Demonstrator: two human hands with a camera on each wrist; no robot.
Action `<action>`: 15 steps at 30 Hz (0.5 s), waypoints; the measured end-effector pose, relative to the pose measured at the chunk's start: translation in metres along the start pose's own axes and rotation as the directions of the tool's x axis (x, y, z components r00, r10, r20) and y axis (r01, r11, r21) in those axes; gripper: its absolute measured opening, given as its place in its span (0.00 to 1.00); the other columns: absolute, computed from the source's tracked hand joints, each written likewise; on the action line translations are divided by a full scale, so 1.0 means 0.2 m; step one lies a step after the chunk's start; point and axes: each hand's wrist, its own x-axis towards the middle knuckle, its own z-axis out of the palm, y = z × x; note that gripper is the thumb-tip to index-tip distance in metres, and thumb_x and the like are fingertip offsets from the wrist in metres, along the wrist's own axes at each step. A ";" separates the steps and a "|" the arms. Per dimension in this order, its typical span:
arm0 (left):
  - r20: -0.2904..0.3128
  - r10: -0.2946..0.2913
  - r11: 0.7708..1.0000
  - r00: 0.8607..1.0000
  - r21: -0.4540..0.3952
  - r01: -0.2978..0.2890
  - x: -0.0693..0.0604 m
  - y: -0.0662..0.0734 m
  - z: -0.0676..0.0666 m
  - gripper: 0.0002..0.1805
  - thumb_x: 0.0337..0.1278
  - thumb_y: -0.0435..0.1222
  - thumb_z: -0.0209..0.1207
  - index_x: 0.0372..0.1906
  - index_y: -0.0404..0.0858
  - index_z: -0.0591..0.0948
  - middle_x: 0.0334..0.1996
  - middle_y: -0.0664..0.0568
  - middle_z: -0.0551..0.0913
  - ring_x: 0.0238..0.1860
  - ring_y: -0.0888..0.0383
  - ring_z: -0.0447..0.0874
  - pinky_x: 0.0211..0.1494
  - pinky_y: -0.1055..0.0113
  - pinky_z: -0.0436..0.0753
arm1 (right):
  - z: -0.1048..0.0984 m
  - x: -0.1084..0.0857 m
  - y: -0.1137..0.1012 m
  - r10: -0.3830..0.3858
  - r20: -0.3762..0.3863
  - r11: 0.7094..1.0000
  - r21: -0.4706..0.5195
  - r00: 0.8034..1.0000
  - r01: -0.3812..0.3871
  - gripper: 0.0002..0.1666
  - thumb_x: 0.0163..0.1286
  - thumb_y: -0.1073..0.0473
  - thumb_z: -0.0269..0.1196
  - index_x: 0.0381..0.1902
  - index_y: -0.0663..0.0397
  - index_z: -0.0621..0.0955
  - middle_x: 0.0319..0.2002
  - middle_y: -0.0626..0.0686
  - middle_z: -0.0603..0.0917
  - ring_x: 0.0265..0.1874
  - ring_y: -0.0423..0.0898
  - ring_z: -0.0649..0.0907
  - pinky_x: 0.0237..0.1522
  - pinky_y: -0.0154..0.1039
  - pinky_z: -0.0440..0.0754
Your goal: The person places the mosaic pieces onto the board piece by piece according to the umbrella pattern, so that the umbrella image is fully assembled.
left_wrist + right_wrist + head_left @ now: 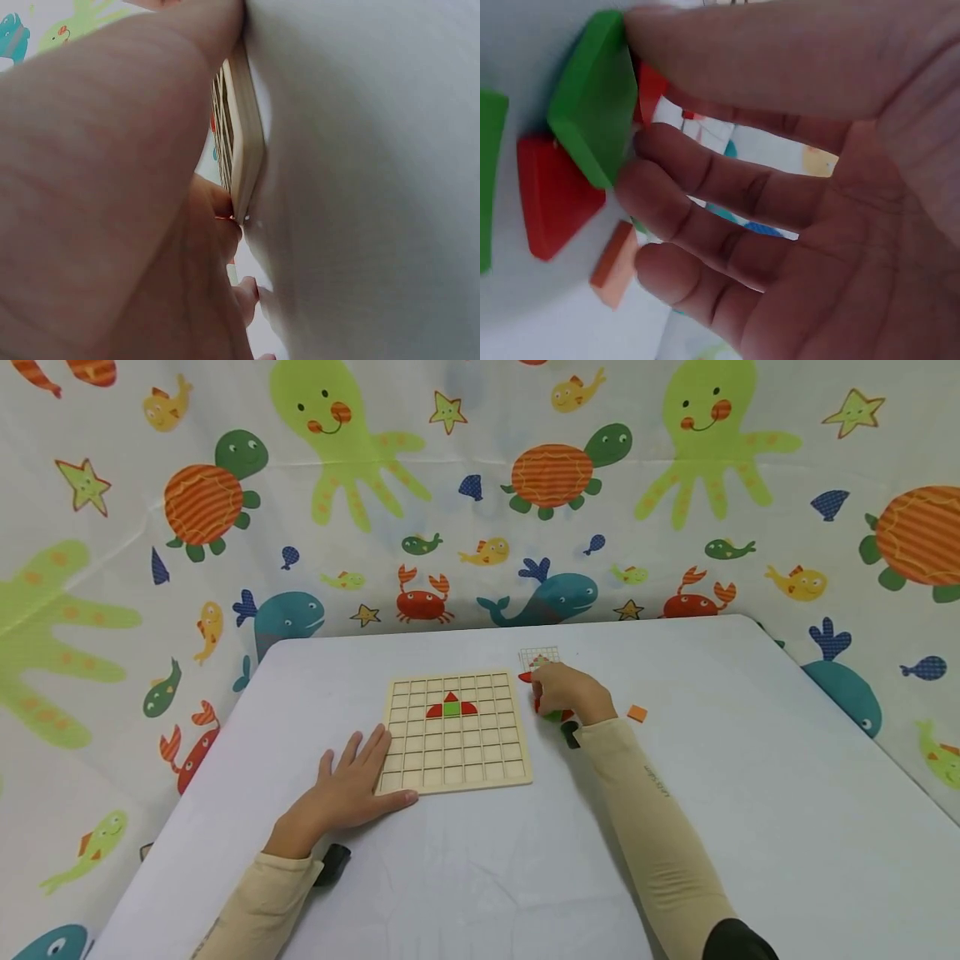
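Observation:
A square wooden grid board [457,768] lies on the table, with red curved-edged pieces, a red triangle and a green square [452,709] set in its upper middle. My left hand [345,789] rests at its near left corner, fingers spread along the side and thumb along the front edge. To the board's right, my right hand [566,687] reaches into a small group of loose pieces. In the right wrist view the thumb is against a green block [600,105]; a red piece [649,90] shows behind it, near the index finger, whose tip is hidden. Whether anything is pinched is unclear.
A printed grid card [528,655] lies beyond the right hand. A red piece [525,677] is beside its fingertips, and an orange square [637,713] lies farther right. Another red block [555,195] sits near the green one. A patterned sea-animal cloth [450,510] hangs behind the table.

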 end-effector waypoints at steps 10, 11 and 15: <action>0.008 -0.005 1.000 1.000 0.002 0.005 -0.01 0.01 -0.01 0.66 0.61 0.67 0.65 0.85 0.28 0.50 0.86 0.34 0.46 0.83 0.27 0.37 0.74 0.22 0.38 | 0.03 0.04 -0.02 -0.070 -0.051 0.996 0.054 0.996 0.073 0.10 0.69 0.64 0.73 0.37 0.58 0.81 0.34 0.54 0.79 0.33 0.49 0.77 0.33 0.39 0.74; 0.008 -0.005 1.000 1.000 0.002 0.005 -0.01 0.01 -0.01 0.66 0.61 0.67 0.65 0.85 0.28 0.50 0.86 0.34 0.46 0.83 0.27 0.37 0.74 0.22 0.38 | 0.03 0.04 -0.02 -0.088 -0.061 0.994 0.056 0.994 0.092 0.09 0.69 0.64 0.73 0.36 0.58 0.81 0.33 0.54 0.79 0.33 0.49 0.77 0.33 0.39 0.74; 0.003 0.000 1.000 1.000 0.011 0.000 -0.01 0.01 -0.01 0.65 0.61 0.67 0.65 0.85 0.28 0.51 0.86 0.33 0.47 0.83 0.26 0.38 0.74 0.21 0.39 | 0.02 0.04 -0.03 -0.177 -0.105 0.977 0.100 0.979 0.187 0.07 0.70 0.65 0.71 0.37 0.60 0.82 0.33 0.54 0.81 0.30 0.49 0.78 0.34 0.39 0.76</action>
